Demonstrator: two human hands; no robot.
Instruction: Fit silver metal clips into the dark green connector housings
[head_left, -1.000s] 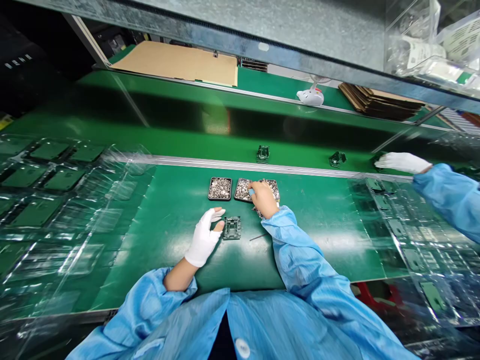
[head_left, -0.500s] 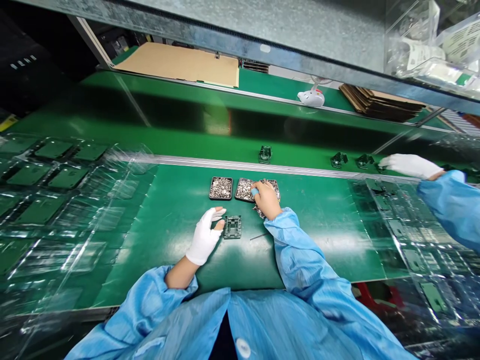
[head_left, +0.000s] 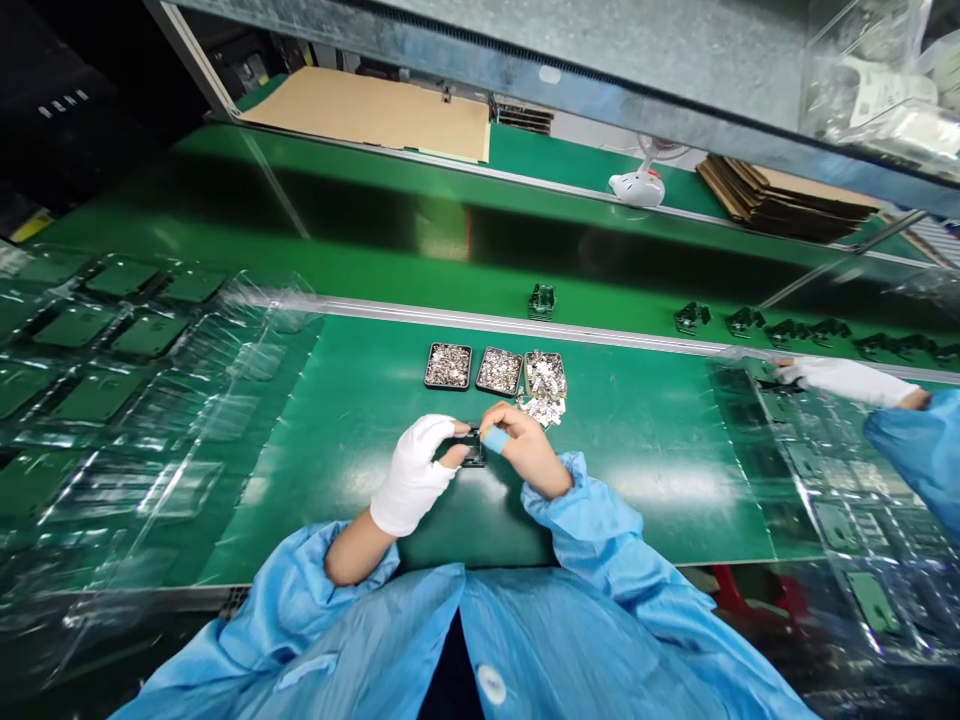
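Observation:
My left hand (head_left: 416, 470), in a white glove with bare fingertips, grips a small dark green plastic frame (head_left: 474, 461) between thumb and fingers. The frame sits low over the green work surface, partly covered by both hands. My right hand (head_left: 529, 450), bare with a blue wrap on one finger, is pinched at the frame's upper edge; whatever its fingertips hold is too small to make out. Just beyond the hands are three black trays of small shiny metal pieces: a left tray (head_left: 448, 367), a middle tray (head_left: 499, 371) and an overfull right tray (head_left: 545, 374). Loose pieces (head_left: 541, 411) have spilled in front of that last one.
Behind a metal rail (head_left: 420, 318), one similar frame (head_left: 541, 301) stands on the green strip, with several more to the right. A co-worker's gloved hand (head_left: 847, 380) reaches over clear plastic trays (head_left: 840, 450) at right. More clear trays (head_left: 97, 390) cover the left side.
My right hand has come back from the metal pieces to the frame. My left fingers have closed on the frame. The co-worker's hand has left the strip for the clear trays.

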